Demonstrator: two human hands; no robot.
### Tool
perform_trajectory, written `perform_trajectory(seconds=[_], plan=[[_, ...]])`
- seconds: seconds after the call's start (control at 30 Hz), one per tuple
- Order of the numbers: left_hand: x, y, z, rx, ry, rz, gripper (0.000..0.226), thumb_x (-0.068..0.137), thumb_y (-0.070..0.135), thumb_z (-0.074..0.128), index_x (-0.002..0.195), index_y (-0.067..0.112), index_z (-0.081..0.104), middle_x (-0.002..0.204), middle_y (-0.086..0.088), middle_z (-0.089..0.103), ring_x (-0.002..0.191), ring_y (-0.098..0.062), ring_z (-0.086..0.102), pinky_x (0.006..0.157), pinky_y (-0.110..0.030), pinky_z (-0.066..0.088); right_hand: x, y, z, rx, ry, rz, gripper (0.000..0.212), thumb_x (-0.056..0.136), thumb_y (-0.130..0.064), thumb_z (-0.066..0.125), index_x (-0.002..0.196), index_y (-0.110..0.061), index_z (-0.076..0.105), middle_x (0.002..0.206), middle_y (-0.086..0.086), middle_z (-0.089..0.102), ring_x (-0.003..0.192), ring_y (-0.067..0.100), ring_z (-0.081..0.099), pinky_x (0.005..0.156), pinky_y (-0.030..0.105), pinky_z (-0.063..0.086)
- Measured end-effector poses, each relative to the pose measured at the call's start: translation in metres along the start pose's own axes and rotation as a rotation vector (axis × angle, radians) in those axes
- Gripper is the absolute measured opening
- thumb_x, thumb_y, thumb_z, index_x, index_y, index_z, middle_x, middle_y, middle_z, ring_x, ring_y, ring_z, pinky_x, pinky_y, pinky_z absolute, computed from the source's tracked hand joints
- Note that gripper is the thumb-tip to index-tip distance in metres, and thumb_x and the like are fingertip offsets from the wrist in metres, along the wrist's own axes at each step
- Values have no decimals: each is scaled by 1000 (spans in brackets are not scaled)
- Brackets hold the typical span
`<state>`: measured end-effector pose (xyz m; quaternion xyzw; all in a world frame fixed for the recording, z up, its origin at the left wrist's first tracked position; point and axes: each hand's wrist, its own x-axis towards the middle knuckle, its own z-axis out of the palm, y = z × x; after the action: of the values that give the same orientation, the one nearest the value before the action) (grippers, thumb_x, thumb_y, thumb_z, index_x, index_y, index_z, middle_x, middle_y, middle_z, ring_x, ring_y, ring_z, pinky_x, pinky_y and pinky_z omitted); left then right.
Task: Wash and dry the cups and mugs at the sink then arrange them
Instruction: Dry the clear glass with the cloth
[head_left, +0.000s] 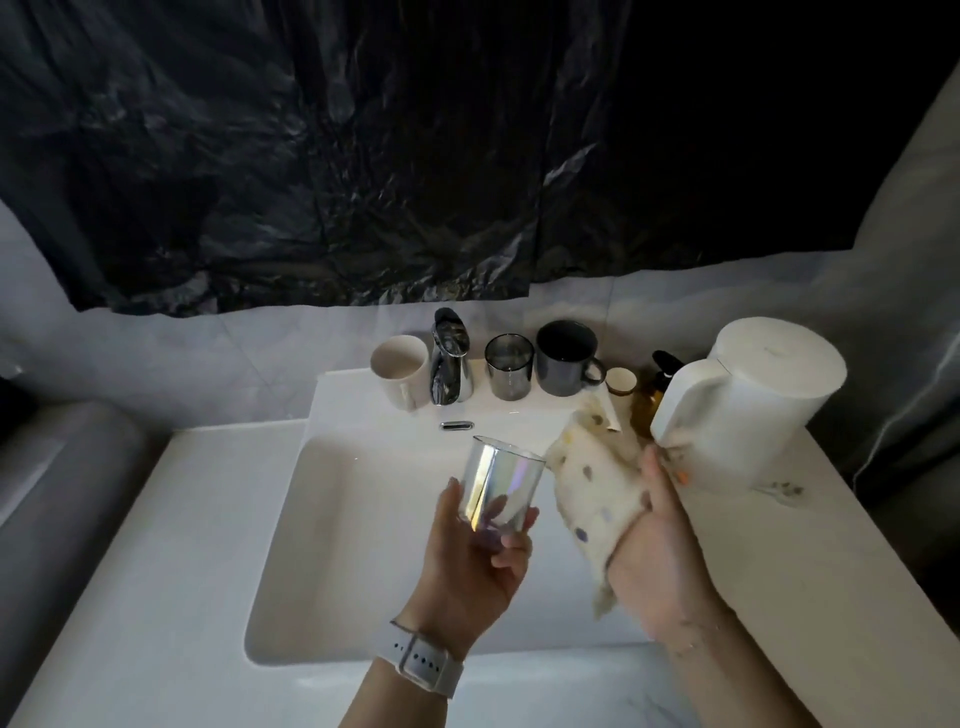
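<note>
Now glass (498, 486) in left hand (475, 558).

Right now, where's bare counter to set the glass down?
Left hand holds the glass. Bare: the counter left of the sink, and its front edge. Crowded: the back ledge, with white mug, tap, grey glass, dark mug; jug at right.

Your white worktop (171, 519) carries, along the back ledge left to right: cream mug (399, 368), tap (451, 358), smoked glass (509, 366), dark mug (567, 357), small jar (621, 380), amber pump bottle (655, 387). White kettle (748, 410) stands right.
</note>
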<state>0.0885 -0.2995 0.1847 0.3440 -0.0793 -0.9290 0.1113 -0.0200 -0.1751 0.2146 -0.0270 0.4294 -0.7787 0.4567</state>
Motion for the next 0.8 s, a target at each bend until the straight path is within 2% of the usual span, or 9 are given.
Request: perform_trajectory(seconds=[0.13,0.27,0.33,0.4,0.47,0.53,0.63,0.73,0.8], plan=[[-12,-8,5,230,-51,275,58,97,57,37,104,6,66,92,-15,72,71,-23,70,59,-27,55,1,30,19,177,-60,204,72,85,-72,26,128,-24,59,123,6,66,109,22,61,87,35,42],[-25,-15,-6,537,5,464,65,97,65,32,133,17,58,130,-6,66,118,-19,63,101,-36,45,5,41,31,189,-58,240,65,94,-62,25,135,-19,52,129,12,62,120,28,56,95,39,42],[-29,-17,-12,628,108,593,67,90,69,48,129,15,57,128,-9,65,116,-20,64,100,-39,47,10,46,34,125,-70,221,65,95,-62,26,139,-20,48,132,12,60,122,28,55,100,42,42],[-31,-18,-19,744,162,675,64,84,62,59,118,8,55,119,-15,65,103,-16,67,88,-30,52,13,51,38,5,-46,170,66,93,-65,27,139,-22,48,129,9,62,118,26,60,94,39,48],[-37,-17,-20,858,97,738,47,88,45,57,120,12,50,112,-12,67,89,-8,67,73,-19,52,15,55,41,-117,-1,82,65,92,-66,29,135,-23,51,122,8,67,108,23,66,80,34,54],[-42,-11,-18,1006,-8,706,32,101,35,48,130,27,40,109,4,68,84,0,66,67,-13,49,9,55,45,-312,17,8,59,92,-63,31,129,-23,53,116,6,67,99,20,68,79,30,56],[-42,-6,-21,1098,-16,641,45,92,58,42,129,34,45,115,3,66,93,-4,67,77,-20,52,-7,55,48,-503,-74,-91,30,99,-44,29,111,-27,51,99,-6,63,77,0,65,64,10,52],[-39,-7,-24,995,-25,604,52,91,62,42,132,31,49,128,-1,62,107,-15,68,96,-43,53,-20,64,48,-766,-232,-194,27,99,-40,32,99,-35,59,102,-15,68,96,-6,63,91,18,50],[-39,-11,-24,948,-42,586,43,99,56,40,135,33,46,133,0,59,110,-17,67,97,-46,54,-26,67,42,-829,-248,-213,25,98,-42,34,95,-39,59,102,-12,67,101,-10,59,95,20,46]])
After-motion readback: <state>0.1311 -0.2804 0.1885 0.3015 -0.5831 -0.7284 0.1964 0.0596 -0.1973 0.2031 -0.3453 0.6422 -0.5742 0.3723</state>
